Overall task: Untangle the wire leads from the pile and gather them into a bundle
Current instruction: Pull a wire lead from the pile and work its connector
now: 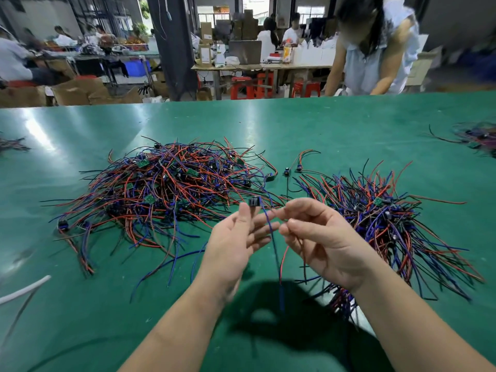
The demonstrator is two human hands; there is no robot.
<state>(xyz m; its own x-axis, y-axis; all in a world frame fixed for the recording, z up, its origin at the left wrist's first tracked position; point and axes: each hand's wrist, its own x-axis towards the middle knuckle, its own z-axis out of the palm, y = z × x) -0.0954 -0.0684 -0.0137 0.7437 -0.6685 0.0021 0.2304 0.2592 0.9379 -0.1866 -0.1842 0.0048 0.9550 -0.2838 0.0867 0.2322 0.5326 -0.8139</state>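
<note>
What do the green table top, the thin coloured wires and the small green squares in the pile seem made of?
Green table top: probably a rubber or vinyl mat, smooth, with soft glare. Thin red, blue and black wires: likely plastic-insulated, matte, bending freely. Small green squares: seemingly circuit boards, flat and rigid.

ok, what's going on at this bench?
A person is sorting wire leads on a green table. The right hand pinches one lead's thin red, blue and black wires, its small black component up by the left hand, fingers straight; grip there unclear. A big tangled pile of such leads lies left, a straighter gathered bunch right.
</note>
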